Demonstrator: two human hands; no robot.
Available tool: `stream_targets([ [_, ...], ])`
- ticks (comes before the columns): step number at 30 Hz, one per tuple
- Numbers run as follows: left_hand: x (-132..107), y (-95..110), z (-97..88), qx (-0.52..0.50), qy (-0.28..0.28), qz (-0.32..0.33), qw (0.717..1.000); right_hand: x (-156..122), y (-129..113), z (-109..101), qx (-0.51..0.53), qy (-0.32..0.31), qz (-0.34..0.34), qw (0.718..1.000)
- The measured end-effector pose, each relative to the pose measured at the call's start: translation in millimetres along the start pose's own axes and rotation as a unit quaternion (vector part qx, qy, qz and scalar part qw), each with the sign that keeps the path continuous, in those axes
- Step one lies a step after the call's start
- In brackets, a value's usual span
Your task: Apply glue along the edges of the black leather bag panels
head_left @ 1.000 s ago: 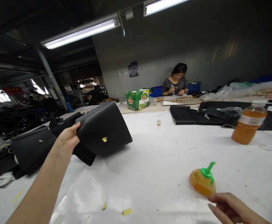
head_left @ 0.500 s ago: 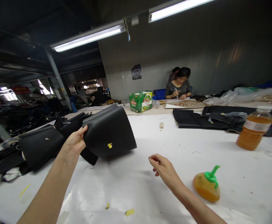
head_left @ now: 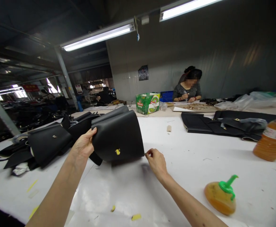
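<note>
A black leather bag (head_left: 120, 135) with a curved front flap and a small gold clasp (head_left: 117, 152) is tilted above the white table. My left hand (head_left: 85, 143) grips its left edge, thumb on the front, with the other fingers partly hidden behind. At the flap's lower right corner is my right hand (head_left: 156, 160), thumb and index finger pinched together. Its fingertips meet the corner; whether they hold the leather or something tiny there cannot be made out. A dark strap-like piece (head_left: 96, 158) hangs below the bag's left side.
More black bags (head_left: 49, 142) lie at left and black leather pieces (head_left: 199, 122) at right. A squeeze bottle with green spout (head_left: 220, 197) and a bottle of orange liquid (head_left: 269, 142) stand right. Behind are a green carton (head_left: 148, 103) and a seated co-worker (head_left: 187, 88).
My right hand has moved left and up to the bag's lower corner, where it was apart before. My left hand keeps its grip on the bag. The whole view has shifted slightly.
</note>
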State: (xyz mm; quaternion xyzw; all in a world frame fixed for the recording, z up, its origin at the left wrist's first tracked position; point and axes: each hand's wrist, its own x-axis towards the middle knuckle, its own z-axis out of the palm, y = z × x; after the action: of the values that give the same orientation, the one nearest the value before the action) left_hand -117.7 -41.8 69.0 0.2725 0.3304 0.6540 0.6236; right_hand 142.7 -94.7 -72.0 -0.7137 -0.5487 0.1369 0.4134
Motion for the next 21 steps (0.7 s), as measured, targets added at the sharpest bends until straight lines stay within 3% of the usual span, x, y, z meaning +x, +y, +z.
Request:
stream_targets([
  [5, 1.9, -3.5, -5.1, -0.004, -0.009, -0.001, 1.000, -11.5, 9.7, -39.6, 0.049, 0.042, -0.021, 0.998],
  [9, 4.0, -7.2, -5.5, -0.007, -0.015, -0.003, 1.000, -37.9, 7.7, -77.6, 0.081, 0.072, -0.043, 0.993],
  [11, 3.7, -8.4, -3.8, -0.004, -0.012, -0.005, 1.000, -56.9, 4.6, -90.9, 0.109, 0.043, -0.079, 0.990],
  [14, 1.9, -9.4, 0.3, 0.003, -0.005, -0.007, 1.000, -82.6, 3.7, -98.8, 0.122, -0.048, -0.106, 0.986],
  [21, -6.6, -4.8, 11.0, 0.018, -0.012, -0.008, 1.000, -93.4, 17.9, -99.0, 0.105, -0.040, -0.063, 0.992],
])
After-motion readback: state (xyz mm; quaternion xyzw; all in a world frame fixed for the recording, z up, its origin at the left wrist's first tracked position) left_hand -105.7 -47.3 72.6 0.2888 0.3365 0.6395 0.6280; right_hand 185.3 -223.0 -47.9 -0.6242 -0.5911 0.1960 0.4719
